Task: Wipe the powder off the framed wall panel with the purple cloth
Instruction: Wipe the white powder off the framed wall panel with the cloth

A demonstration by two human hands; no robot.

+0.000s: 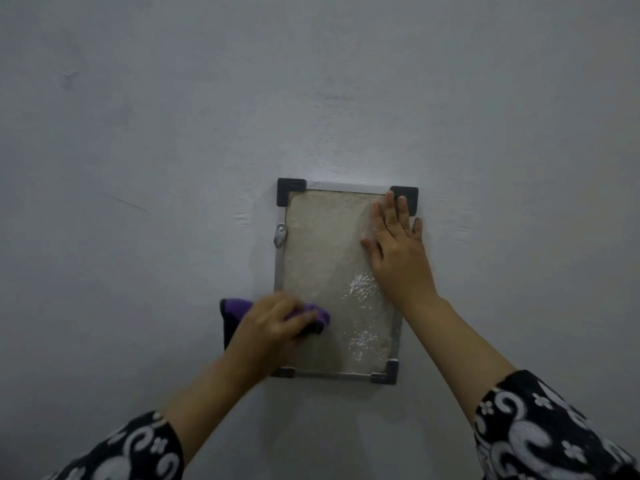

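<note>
A framed wall panel (325, 251) hangs on the wall, with a metal rim and black corner caps. White powder (362, 289) speckles its lower right part. My left hand (273, 323) grips a bunched purple cloth (239, 306) and presses it against the panel's lower left edge. One end of the cloth sticks out to the left over the wall. My right hand (398, 244) lies flat, fingers spread, on the panel's upper right side, its fingertips reaching the top right corner cap.
A plain pale grey wall (173, 133) surrounds the panel on all sides. A small metal bracket (280, 233) holds the frame's left edge. Black-and-white patterned sleeves (554, 438) cover both forearms at the bottom of the view.
</note>
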